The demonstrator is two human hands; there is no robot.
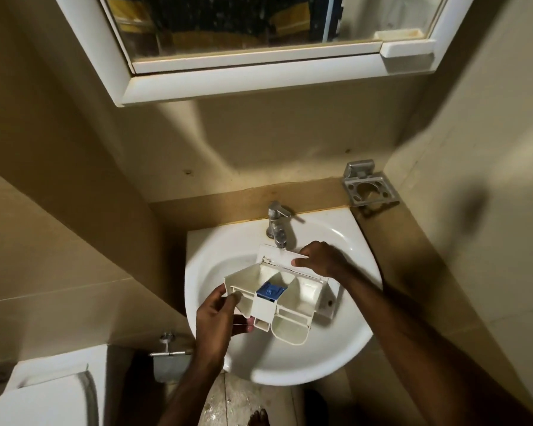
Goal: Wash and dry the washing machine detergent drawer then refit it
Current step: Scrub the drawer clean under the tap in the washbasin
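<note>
We hold the detergent drawer (285, 295) over the basin (345, 244), its front panel tucked just under the tap (277, 224). Our left hand (217, 318) grips the drawer's rear corner on the side away from the tap, fingers (228, 299) curled and pinching the wall there. Our right hand (320, 258) lies over the front panel beside the spout, fingers pressed together and bent down on its edge. No running water is visible, so we judge the wash is only starting.

To do it well, we should keep the drawer tilted with its open compartments facing the spout, so water runs through each pocket and out the rear openings into the basin rather than over the rim. The blue siphon cap (270, 291) in the middle compartment, nearer us than the tap, likely traps residue; we would flush around it or lift it out if it comes free. One hand must leave the drawer to work the tap lever, so the other should hold the drawer alone first.

The basin is white and glossy, set in a tiled corner. Above the tap hangs a mirror cabinet (259, 66); to the tap's right, a metal holder (368, 187) is fixed to the wall. The light is dim and yellowish.
</note>
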